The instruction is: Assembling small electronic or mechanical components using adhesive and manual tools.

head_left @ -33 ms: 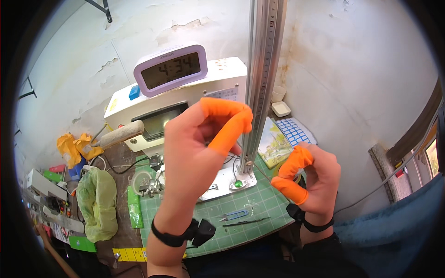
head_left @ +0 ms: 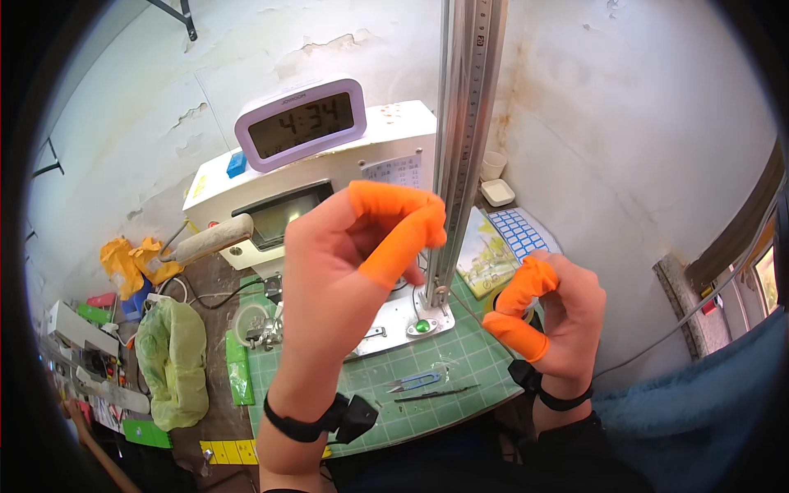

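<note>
My left hand (head_left: pixel 345 255) is raised in front of the metal upright, with orange finger cots on thumb and index finger. Those two tips press together in a pinch; whatever is between them is too fine to make out. Lower and to the right, my right hand (head_left: pixel 555 308) also wears orange cots, its thumb and index finger bent tip to tip, and I cannot make out anything held there. Behind the hands stands the metal upright with a scale (head_left: pixel 467 140), on a white base plate with a green button (head_left: pixel 422 326). Black straps with small dark boxes circle both wrists.
Blue thread snips (head_left: pixel 415 381) and dark tweezers (head_left: pixel 437 393) lie on the green cutting mat (head_left: pixel 370 423). A white machine box (head_left: pixel 209 177) carries a lilac digital clock (head_left: pixel 362 123). At left sits a yellow-green plastic bag (head_left: pixel 171 361); a blue-keyed keyboard (head_left: pixel 519 232) is at right.
My left hand has shifted slightly left and down, still pinching. My right hand is almost unmoved.
</note>
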